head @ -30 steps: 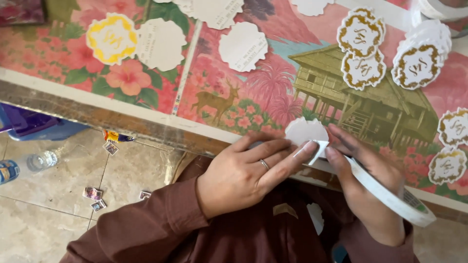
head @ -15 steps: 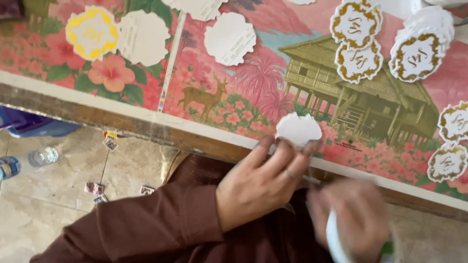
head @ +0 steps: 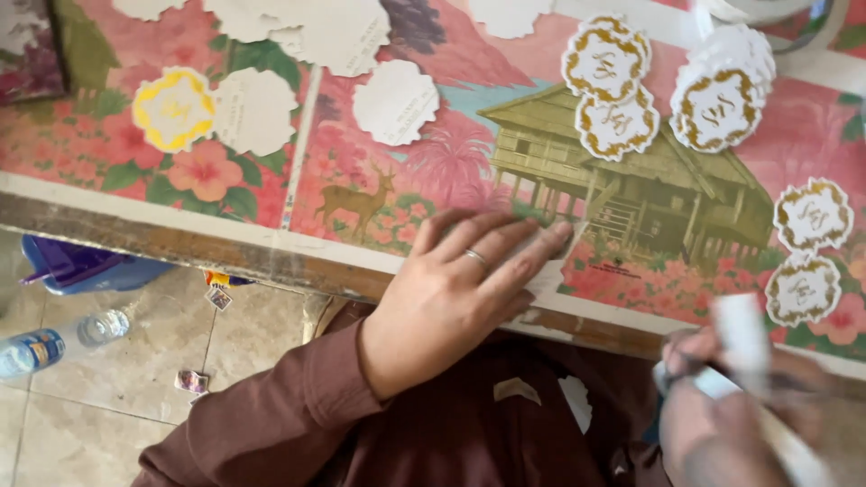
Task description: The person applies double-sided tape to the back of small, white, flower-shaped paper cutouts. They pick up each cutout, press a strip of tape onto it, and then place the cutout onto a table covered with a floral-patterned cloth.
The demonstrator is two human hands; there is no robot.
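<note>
A home craft spot: a wooden table under a pink printed cloth showing flowers, a deer and a stilt house, strewn with scalloped paper labels. Beige floor tiles hold a plastic water bottle and scraps.

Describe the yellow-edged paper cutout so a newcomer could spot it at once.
Start at the flowered table covering and go to its far left, above the big pink blossoms. The yellow-edged cutout lies there, beside a plain white cutout. It alone has a bright yellow border; the bordered ones on the right are darker gold.
</note>
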